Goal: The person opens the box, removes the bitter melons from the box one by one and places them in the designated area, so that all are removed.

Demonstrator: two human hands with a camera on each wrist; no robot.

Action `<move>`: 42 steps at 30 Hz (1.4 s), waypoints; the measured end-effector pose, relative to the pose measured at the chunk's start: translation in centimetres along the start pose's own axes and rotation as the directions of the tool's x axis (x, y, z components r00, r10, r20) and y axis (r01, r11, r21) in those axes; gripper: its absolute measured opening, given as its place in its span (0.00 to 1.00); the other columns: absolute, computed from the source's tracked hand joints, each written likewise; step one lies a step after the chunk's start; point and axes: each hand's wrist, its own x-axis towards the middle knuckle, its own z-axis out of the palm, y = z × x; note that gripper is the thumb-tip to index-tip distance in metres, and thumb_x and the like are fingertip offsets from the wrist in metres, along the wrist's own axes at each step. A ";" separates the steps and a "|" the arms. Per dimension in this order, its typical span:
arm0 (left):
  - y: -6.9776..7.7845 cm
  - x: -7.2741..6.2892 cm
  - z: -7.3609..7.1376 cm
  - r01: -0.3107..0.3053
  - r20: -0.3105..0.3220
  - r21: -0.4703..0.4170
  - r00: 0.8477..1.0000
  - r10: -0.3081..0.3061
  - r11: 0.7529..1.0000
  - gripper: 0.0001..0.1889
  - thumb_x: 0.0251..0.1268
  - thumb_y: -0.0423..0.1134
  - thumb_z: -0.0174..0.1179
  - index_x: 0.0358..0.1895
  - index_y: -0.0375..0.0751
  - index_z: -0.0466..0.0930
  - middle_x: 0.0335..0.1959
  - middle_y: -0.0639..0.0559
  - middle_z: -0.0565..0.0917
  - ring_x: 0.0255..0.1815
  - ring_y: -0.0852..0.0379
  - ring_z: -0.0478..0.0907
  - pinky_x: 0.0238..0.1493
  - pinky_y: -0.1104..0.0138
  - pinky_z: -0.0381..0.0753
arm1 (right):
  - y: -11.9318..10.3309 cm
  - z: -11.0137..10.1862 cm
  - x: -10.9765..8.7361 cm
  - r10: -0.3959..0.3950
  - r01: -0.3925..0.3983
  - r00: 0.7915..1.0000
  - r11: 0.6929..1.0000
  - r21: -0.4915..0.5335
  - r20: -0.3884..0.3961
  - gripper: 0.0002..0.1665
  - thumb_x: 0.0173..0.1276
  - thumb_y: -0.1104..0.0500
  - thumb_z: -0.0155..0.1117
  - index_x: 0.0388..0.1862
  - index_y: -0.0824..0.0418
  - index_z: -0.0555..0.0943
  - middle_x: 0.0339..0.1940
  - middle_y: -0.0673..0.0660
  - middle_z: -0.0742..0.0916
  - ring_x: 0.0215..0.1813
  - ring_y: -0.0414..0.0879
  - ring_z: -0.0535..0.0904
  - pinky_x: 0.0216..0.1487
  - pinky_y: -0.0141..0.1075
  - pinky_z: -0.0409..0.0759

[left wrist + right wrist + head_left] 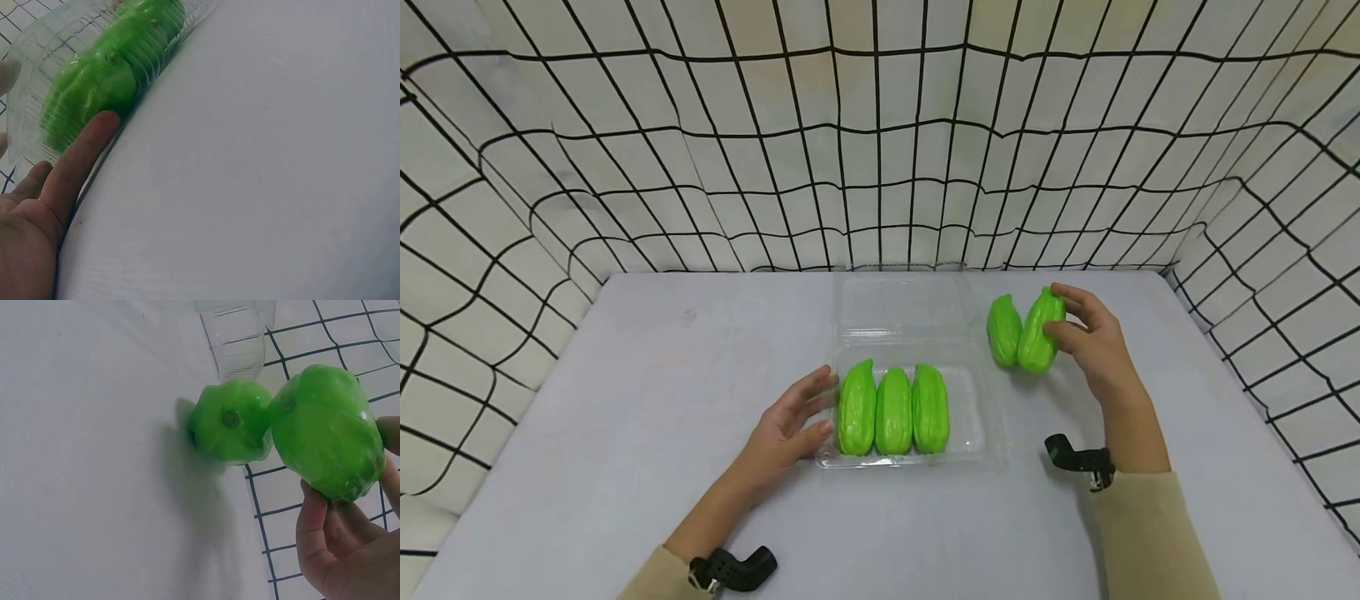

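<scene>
A clear plastic clamshell box lies with its lid folded back. Inside, three shiny green bitter melons stand side by side toward the left, with bare box floor to their right. My left hand rests at the box's left side, its fingers extended along the clear wall. To the right of the box, my right hand pinches another green bitter melon between thumb and fingers. One more bitter melon lies on the table just left of the held one.
The open lid lies toward the back of the white table. A black wire grid with pale sheeting behind it rises along the back and both sides. Black bands with camera mounts sit on both wrists.
</scene>
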 end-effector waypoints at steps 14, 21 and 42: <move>0.2 -0.1 0.0 0.006 0.000 -0.012 1.000 -0.006 1.000 0.36 0.72 0.32 0.57 0.79 0.45 0.53 0.78 0.42 0.59 0.77 0.35 0.57 0.56 0.63 0.80 | 0.5 -0.6 0.1 0.114 -0.114 0.991 0.993 -0.001 -0.071 0.34 0.73 0.60 0.59 0.76 0.51 0.65 0.78 0.63 0.64 0.71 0.54 0.67 0.49 0.23 0.80; 0.2 -0.1 -0.1 -0.005 0.006 -0.025 1.000 0.005 1.000 0.36 0.72 0.31 0.57 0.79 0.43 0.52 0.78 0.41 0.58 0.77 0.35 0.57 0.56 0.64 0.81 | 0.9 -0.5 0.2 0.116 -0.123 0.989 0.990 -0.076 -0.088 0.34 0.72 0.59 0.59 0.76 0.51 0.65 0.76 0.62 0.67 0.69 0.54 0.70 0.53 0.28 0.79; 0.3 0.1 0.0 0.027 0.000 -0.055 1.000 -0.027 0.998 0.36 0.72 0.31 0.57 0.79 0.44 0.51 0.79 0.41 0.57 0.77 0.36 0.56 0.53 0.61 0.83 | 1.2 -0.3 0.2 0.132 -0.118 0.991 0.929 -0.350 0.017 0.31 0.74 0.47 0.59 0.73 0.56 0.70 0.78 0.63 0.65 0.75 0.65 0.64 0.65 0.63 0.71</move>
